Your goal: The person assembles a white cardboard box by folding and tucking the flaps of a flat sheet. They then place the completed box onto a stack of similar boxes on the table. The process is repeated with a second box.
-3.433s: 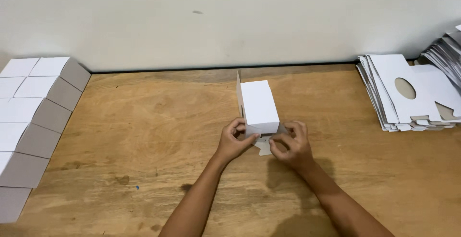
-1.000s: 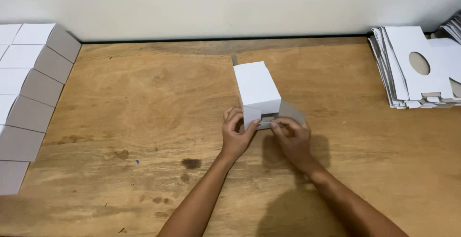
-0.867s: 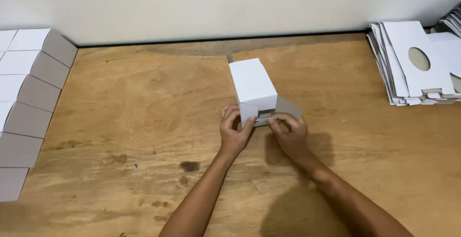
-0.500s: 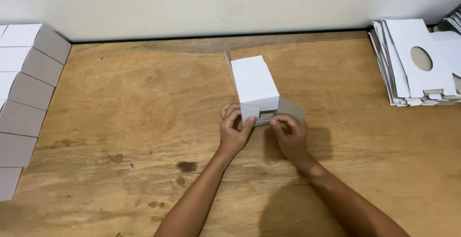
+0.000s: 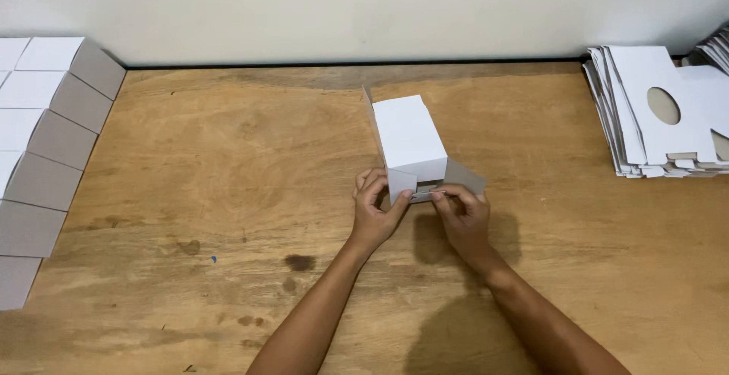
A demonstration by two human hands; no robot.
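A small white cardboard box [image 5: 408, 136] lies on the wooden table [image 5: 228, 193], its near end facing me with grey flaps spread out. My left hand [image 5: 374, 212] grips the box's near left corner and presses a white flap inward with the thumb. My right hand [image 5: 463, 219] pinches the lower flap at the near end, with a grey side flap [image 5: 463, 177] sticking out to the right above its fingers. Both hands touch the box.
A row of folded white and grey boxes [image 5: 42, 140] lines the table's left edge. A stack of flat white box blanks with an oval cut-out [image 5: 661, 113] lies at the far right. A pale wall [image 5: 342, 3] runs behind the table.
The box has stayed in place between my hands. My fingers have shifted on the near-end flaps, and the grey side flap now stands out at the right.
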